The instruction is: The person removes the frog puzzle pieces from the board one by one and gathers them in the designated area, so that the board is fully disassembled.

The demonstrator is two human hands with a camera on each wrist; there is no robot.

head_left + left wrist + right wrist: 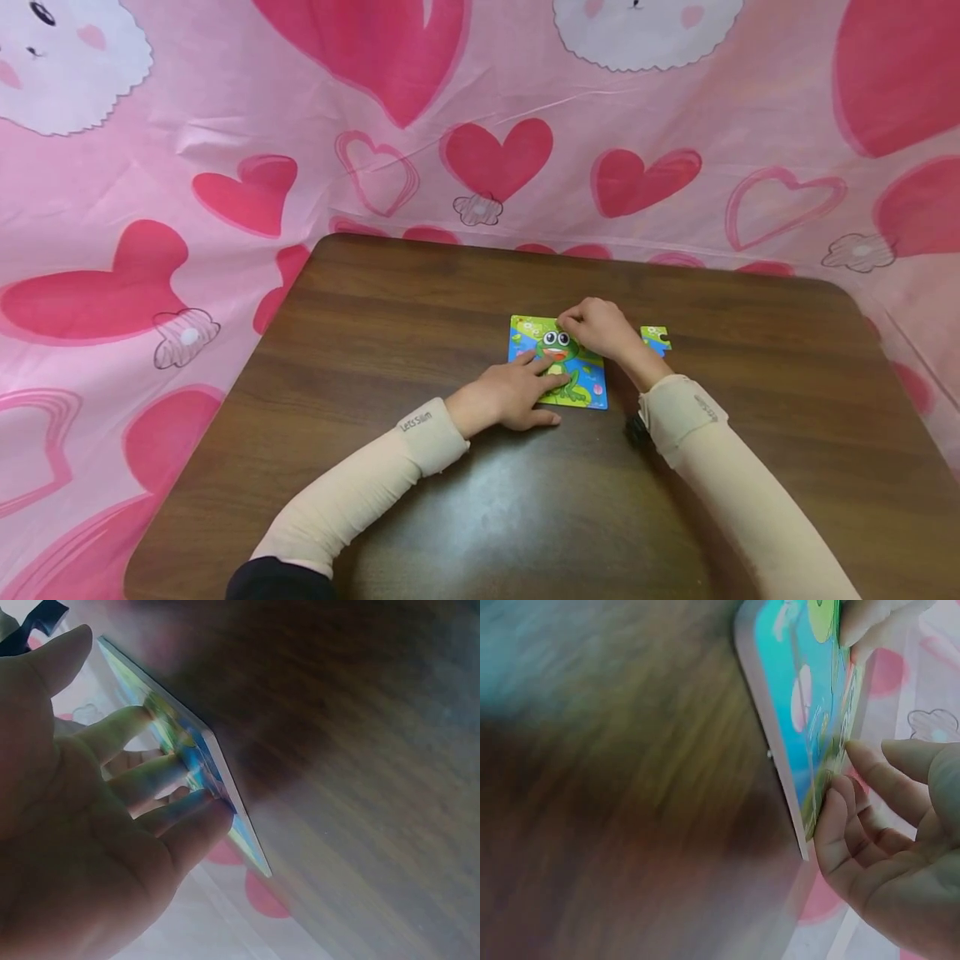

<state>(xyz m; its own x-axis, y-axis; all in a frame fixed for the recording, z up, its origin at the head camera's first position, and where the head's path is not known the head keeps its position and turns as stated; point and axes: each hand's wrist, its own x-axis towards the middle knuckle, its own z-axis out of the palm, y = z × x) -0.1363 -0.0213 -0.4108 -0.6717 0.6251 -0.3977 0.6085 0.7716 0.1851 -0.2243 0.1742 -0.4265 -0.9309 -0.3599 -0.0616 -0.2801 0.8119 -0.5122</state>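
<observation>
Just right of your curled right hand (598, 327), its grip unclear, lies a green-and-blue jigsaw piece (655, 335), while your spread left hand (517, 393) rests on the square, multicoloured frog puzzle (575, 363).

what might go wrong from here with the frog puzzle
The left hand rests on the puzzle, so pressing sideways might slide it across the table. The right hand, at its upper right, could knock that corner out of line. The separate piece lies close beside the right wrist, which might brush it away.
</observation>
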